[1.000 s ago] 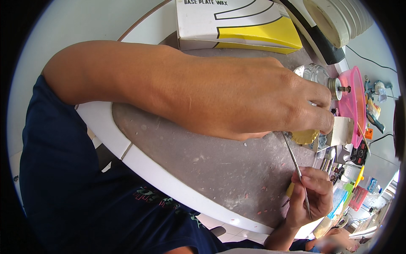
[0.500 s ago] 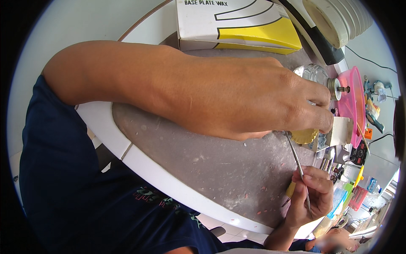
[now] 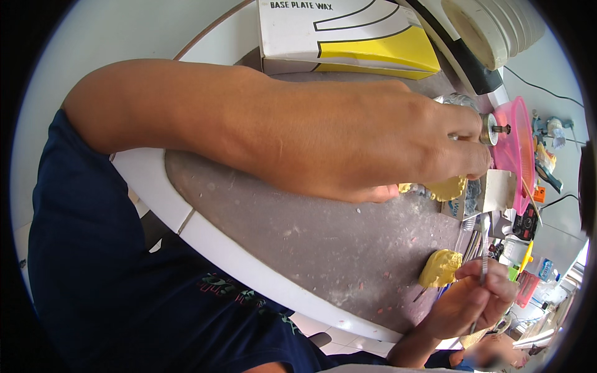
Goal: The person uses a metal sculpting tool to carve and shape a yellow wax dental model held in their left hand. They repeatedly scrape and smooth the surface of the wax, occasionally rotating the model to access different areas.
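My left hand (image 3: pixel 423 140) reaches across from the left, back upward, with its fingers curled over a yellow plaster dental cast (image 3: pixel 449 188). Most of that cast is hidden under the palm; its scalloped edge shows beside the fingers. Lower right, my right hand (image 3: pixel 467 301) pinches a thin metal carving instrument (image 3: pixel 484 268) between thumb and fingers, apart from the cast. Close by this hand, a second yellow cast (image 3: pixel 440 268) lies on the grey worktop (image 3: pixel 292 242). A glass spirit lamp (image 3: pixel 489 129) with a metal cap stands just past my left fingers.
A white and yellow box (image 3: pixel 354 46) lies beyond my left forearm. Past the spirit lamp are a pink basket (image 3: pixel 517 133) and a small open carton (image 3: pixel 497 189). A ribbed white container (image 3: pixel 497 31) stands upper right. Pink scraps dot the worktop; another person (image 3: pixel 494 351) appears lower right.
My right hand has drawn the instrument away from the cast under my left hand, moving right and tilting it more upright. The second cast has come into view. My left hand has shifted slightly.
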A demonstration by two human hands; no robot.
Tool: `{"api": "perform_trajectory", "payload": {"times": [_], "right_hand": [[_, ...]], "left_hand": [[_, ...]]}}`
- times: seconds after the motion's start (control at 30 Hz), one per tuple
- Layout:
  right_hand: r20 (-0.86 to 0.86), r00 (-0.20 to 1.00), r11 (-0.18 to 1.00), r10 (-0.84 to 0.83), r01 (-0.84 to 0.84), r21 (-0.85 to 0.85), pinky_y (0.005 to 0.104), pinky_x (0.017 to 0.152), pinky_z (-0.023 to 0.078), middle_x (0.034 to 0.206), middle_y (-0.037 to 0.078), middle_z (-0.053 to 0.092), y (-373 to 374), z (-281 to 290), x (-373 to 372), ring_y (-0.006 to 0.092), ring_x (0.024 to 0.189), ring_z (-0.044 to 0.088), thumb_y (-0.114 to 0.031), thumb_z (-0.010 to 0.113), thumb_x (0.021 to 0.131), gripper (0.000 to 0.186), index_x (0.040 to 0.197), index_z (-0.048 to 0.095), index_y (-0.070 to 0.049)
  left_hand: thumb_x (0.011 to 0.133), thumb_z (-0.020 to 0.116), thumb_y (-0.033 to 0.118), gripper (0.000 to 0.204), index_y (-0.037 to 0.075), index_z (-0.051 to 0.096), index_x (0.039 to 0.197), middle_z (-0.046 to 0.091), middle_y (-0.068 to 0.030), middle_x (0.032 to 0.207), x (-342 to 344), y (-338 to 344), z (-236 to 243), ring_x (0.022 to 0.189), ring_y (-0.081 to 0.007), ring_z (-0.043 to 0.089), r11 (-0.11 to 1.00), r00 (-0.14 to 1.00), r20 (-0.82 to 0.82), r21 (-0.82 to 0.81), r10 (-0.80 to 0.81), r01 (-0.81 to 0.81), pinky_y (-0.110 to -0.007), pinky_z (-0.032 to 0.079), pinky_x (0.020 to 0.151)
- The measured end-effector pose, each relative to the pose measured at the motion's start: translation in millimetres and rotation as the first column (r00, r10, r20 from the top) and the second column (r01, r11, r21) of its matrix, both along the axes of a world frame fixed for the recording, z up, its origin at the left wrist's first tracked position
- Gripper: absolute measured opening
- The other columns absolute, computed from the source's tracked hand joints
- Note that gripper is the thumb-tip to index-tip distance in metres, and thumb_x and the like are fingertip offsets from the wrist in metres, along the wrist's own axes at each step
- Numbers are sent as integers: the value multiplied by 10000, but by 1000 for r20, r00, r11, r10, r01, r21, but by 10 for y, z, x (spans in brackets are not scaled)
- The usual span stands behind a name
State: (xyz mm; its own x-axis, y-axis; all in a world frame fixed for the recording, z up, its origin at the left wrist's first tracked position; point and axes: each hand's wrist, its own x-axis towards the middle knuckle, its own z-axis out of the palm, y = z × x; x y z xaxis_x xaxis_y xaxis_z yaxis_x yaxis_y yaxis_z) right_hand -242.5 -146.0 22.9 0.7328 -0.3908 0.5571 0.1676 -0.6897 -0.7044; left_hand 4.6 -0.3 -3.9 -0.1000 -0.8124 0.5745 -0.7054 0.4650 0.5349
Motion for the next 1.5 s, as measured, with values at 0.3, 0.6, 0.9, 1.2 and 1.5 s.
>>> {"api": "perform_trajectory", "payload": {"times": [0.3, 0.6, 0.9, 1.2, 1.5], "right_hand": [[53, 974, 974, -221, 218, 70, 251, 682, 511, 954, 172, 681, -158, 275, 352, 179, 813, 662, -95, 577, 931, 180, 1054, 589, 36], [7, 982, 973, -187, 185, 136, 264, 759, 544, 975, 194, 684, -137, 311, 496, 183, 844, 682, -45, 541, 941, 156, 1047, 590, 58], [1, 997, 988, -77, 77, 137, 267, 815, 557, 1021, 210, 680, -192, 260, 457, 197, 889, 691, -49, 515, 960, 175, 1076, 588, 60], [5, 997, 986, -76, 75, 152, 261, 801, 546, 1032, 199, 674, -178, 240, 486, 183, 884, 678, -46, 517, 961, 176, 1085, 587, 59], [-61, 972, 955, -226, 233, 180, 243, 728, 531, 955, 160, 677, -166, 255, 114, 162, 825, 664, -22, 567, 918, 137, 1043, 581, 31]], "left_hand": [[732, 716, 115, 564, -57, 482, 1215, 491, -221, 1135, -43, 101, 153, 1054, -359, 553, 984, 988, 85, 109, 131, -139, -426, 481, 857], [699, 735, 147, 553, -68, 503, 1152, 509, -197, 1059, -52, 112, 134, 1036, -324, 547, 971, 967, 133, 69, 219, -229, -412, 482, 853], [699, 745, 156, 561, -67, 508, 1155, 515, -199, 1061, -44, 77, 79, 1023, -329, 550, 969, 963, 129, 31, 238, -244, -412, 485, 850], [697, 754, 167, 565, -47, 478, 1142, 509, -182, 1053, -32, 71, 83, 982, -331, 569, 968, 956, 173, 31, 238, -247, -418, 492, 826], [627, 827, 180, 624, 54, 511, 1151, 544, -121, 1106, -21, 30, 40, 1042, -331, 552, 959, 959, 127, 97, 252, -265, -399, 455, 888]]}}
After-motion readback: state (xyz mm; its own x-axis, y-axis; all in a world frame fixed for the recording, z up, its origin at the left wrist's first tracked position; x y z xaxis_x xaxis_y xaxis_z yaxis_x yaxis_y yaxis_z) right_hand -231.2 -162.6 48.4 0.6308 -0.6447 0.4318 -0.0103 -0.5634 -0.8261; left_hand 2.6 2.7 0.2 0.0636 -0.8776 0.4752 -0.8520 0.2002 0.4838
